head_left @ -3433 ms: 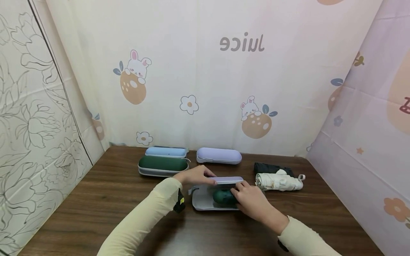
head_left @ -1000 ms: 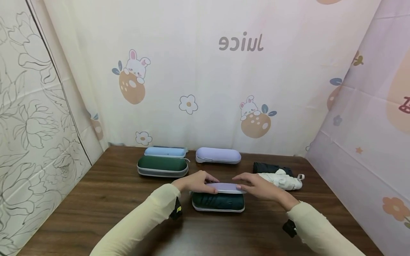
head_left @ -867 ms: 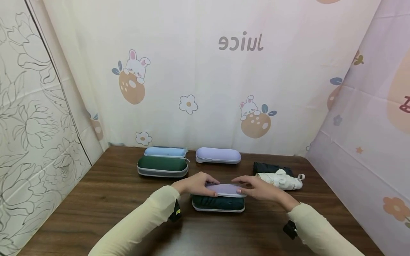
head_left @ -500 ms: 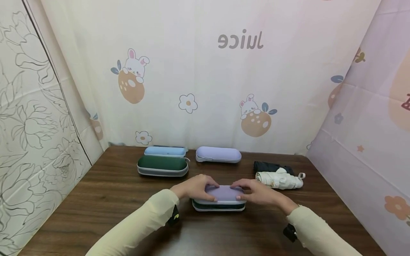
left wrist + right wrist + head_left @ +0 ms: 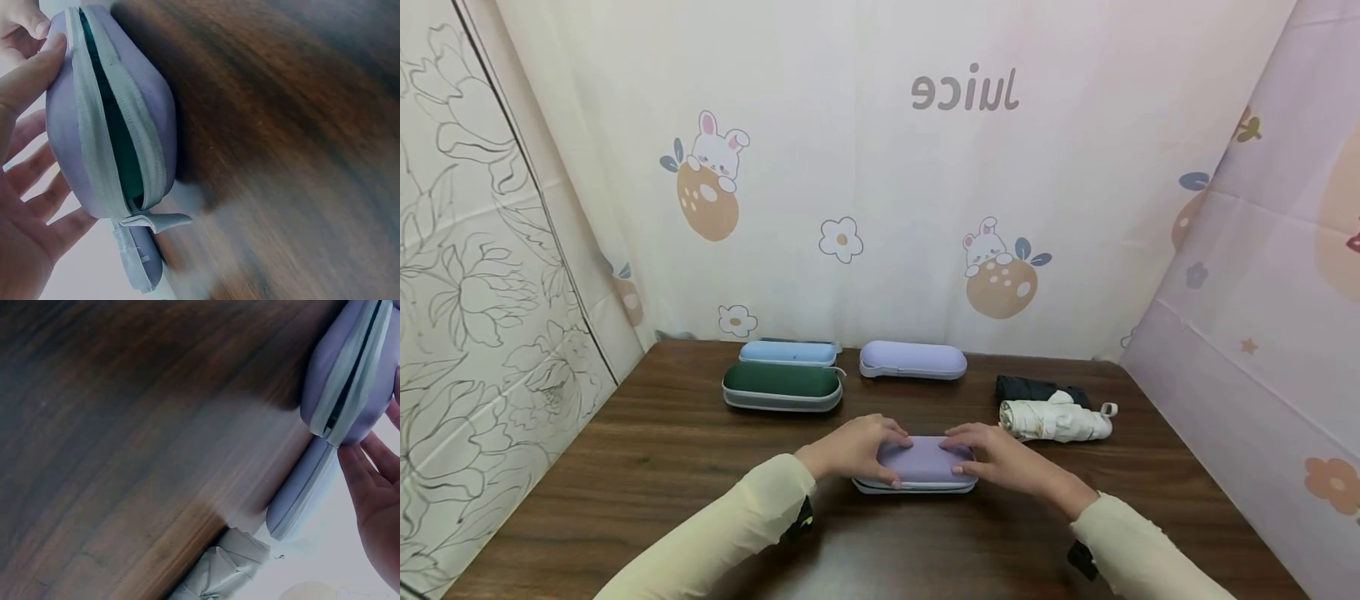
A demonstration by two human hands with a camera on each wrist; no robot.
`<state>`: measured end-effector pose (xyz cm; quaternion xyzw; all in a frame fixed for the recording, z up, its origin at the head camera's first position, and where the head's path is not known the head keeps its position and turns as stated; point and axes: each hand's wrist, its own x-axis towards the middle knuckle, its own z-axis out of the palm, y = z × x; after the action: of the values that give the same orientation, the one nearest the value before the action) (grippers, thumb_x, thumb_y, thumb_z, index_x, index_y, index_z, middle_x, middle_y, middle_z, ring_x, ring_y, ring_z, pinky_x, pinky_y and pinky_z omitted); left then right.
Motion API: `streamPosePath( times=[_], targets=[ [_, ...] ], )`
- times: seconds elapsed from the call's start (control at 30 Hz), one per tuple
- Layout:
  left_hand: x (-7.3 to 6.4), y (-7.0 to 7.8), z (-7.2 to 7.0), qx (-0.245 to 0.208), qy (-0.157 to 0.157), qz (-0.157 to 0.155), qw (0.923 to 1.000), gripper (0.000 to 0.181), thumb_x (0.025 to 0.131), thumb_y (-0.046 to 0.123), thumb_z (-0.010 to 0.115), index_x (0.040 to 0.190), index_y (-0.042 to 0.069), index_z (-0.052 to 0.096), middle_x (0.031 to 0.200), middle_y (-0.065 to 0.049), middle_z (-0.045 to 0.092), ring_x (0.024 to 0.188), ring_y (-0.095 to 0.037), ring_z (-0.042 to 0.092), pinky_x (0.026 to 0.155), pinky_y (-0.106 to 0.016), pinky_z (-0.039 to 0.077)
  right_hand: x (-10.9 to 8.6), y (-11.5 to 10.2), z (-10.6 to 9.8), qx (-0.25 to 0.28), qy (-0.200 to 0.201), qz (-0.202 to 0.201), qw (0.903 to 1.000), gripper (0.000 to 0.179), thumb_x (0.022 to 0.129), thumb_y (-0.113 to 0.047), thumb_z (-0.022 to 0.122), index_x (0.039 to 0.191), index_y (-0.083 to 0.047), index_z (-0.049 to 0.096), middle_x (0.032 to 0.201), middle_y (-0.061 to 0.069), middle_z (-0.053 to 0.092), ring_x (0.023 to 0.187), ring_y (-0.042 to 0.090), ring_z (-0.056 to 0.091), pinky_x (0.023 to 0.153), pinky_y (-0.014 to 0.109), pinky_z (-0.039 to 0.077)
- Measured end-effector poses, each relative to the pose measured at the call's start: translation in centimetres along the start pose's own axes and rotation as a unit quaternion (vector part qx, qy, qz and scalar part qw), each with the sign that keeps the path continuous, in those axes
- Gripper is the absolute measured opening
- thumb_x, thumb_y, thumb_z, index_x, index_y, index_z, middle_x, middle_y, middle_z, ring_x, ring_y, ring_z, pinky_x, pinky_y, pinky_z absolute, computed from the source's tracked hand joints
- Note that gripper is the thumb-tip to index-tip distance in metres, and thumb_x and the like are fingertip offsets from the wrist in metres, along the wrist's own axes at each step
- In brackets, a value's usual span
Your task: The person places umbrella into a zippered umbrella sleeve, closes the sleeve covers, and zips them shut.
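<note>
A lavender zip case (image 5: 925,457) lies on the table in front of me, its lid lowered over a dark green bundle (image 5: 127,165). In the left wrist view a narrow gap still shows the green between the two grey zipper edges; a grey zipper tab (image 5: 156,220) sticks out at the end. My left hand (image 5: 855,450) holds the lid's left part, thumb at the front edge and fingers over the top. On the right part my right hand (image 5: 1006,460) grips likewise, thumb in front and fingers bent over the lid.
Behind, on the left, sit a dark green case (image 5: 782,380) and a light blue case (image 5: 786,352). Another lavender case (image 5: 913,358) stands by the curtain at the back. A folded white umbrella (image 5: 1056,420) and a black one (image 5: 1033,389) lie to the right.
The green bundle, earlier partly in my right hand, now lies inside the case. Both hands have brought the lid down over it, leaving a thin gap.
</note>
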<state>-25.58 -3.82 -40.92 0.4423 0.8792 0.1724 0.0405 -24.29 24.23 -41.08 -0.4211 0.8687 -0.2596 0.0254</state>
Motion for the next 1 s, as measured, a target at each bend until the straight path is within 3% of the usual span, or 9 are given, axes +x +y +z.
streamPosePath(
  times=[0.17, 0.3, 0.43, 0.67, 0.87, 1.0],
  targets=[
    [0.0, 0.2, 0.1, 0.028, 0.017, 0.012, 0.9994, 0.056, 0.076, 0.042, 0.079, 0.122, 0.012, 0.066, 0.121, -0.001, 0.062, 0.111, -0.015, 0.055, 0.096, -0.03, 0.042, 0.1, 0.1, 0.0, -0.01, 0.002, -0.002, 0.9999, 0.035, 0.093, -0.029, 0.063, 0.121, -0.009, 0.065, 0.125, 0.012, 0.059, 0.115, 0.03, 0.054, 0.091, 0.049, 0.044],
    [-0.1, 0.4, 0.1, 0.031, 0.019, 0.009, 0.9993, 0.056, 0.077, 0.042, 0.078, 0.122, 0.012, 0.066, 0.121, -0.001, 0.062, 0.112, -0.015, 0.055, 0.096, -0.03, 0.041, 0.5, 0.7, -0.4, 0.041, -0.01, 0.013, 0.999, 0.031, 0.096, -0.022, 0.058, 0.121, -0.006, 0.063, 0.122, 0.011, 0.06, 0.111, 0.027, 0.057, 0.089, 0.045, 0.047],
    [-0.2, 0.5, 0.3, 0.029, 0.019, 0.003, 0.9994, 0.056, 0.076, 0.042, 0.078, 0.122, 0.012, 0.066, 0.122, 0.0, 0.061, 0.111, -0.014, 0.054, 0.096, -0.028, 0.041, 1.5, 1.7, -0.7, 0.089, -0.024, 0.042, 0.9948, 0.026, 0.099, -0.005, 0.049, 0.12, 0.001, 0.061, 0.118, 0.012, 0.063, 0.108, 0.026, 0.058, 0.086, 0.039, 0.048],
    [-0.3, 0.6, 0.4, 0.028, 0.015, -0.007, 0.9995, 0.057, 0.077, 0.043, 0.078, 0.123, 0.013, 0.066, 0.122, 0.001, 0.061, 0.111, -0.013, 0.053, 0.095, -0.026, 0.041, 3.6, 3.5, -0.4, 0.119, -0.067, 0.008, 0.9906, 0.042, 0.087, 0.022, 0.038, 0.116, 0.007, 0.064, 0.113, 0.017, 0.065, 0.103, 0.03, 0.062, 0.085, 0.046, 0.048],
    [-0.4, 0.7, 0.5, 0.03, 0.018, -0.003, 0.9994, 0.057, 0.077, 0.043, 0.078, 0.123, 0.013, 0.066, 0.122, 0.001, 0.061, 0.109, -0.012, 0.053, 0.093, -0.023, 0.041, 4.5, 3.8, -0.7, 0.127, -0.126, 0.023, 0.9836, 0.054, 0.079, 0.027, 0.037, 0.114, 0.0, 0.068, 0.111, 0.008, 0.067, 0.102, 0.018, 0.061, 0.086, 0.041, 0.049],
    [-0.4, 0.7, 0.5, 0.03, 0.023, -0.001, 0.9993, 0.057, 0.076, 0.043, 0.078, 0.123, 0.013, 0.066, 0.122, 0.002, 0.061, 0.108, -0.011, 0.053, 0.092, -0.022, 0.042, 4.8, 4.0, -1.1, 0.113, -0.143, 0.012, 0.9831, 0.049, 0.079, 0.026, 0.039, 0.111, 0.002, 0.069, 0.108, 0.008, 0.068, 0.099, 0.014, 0.061, 0.084, 0.034, 0.049]
  ],
)
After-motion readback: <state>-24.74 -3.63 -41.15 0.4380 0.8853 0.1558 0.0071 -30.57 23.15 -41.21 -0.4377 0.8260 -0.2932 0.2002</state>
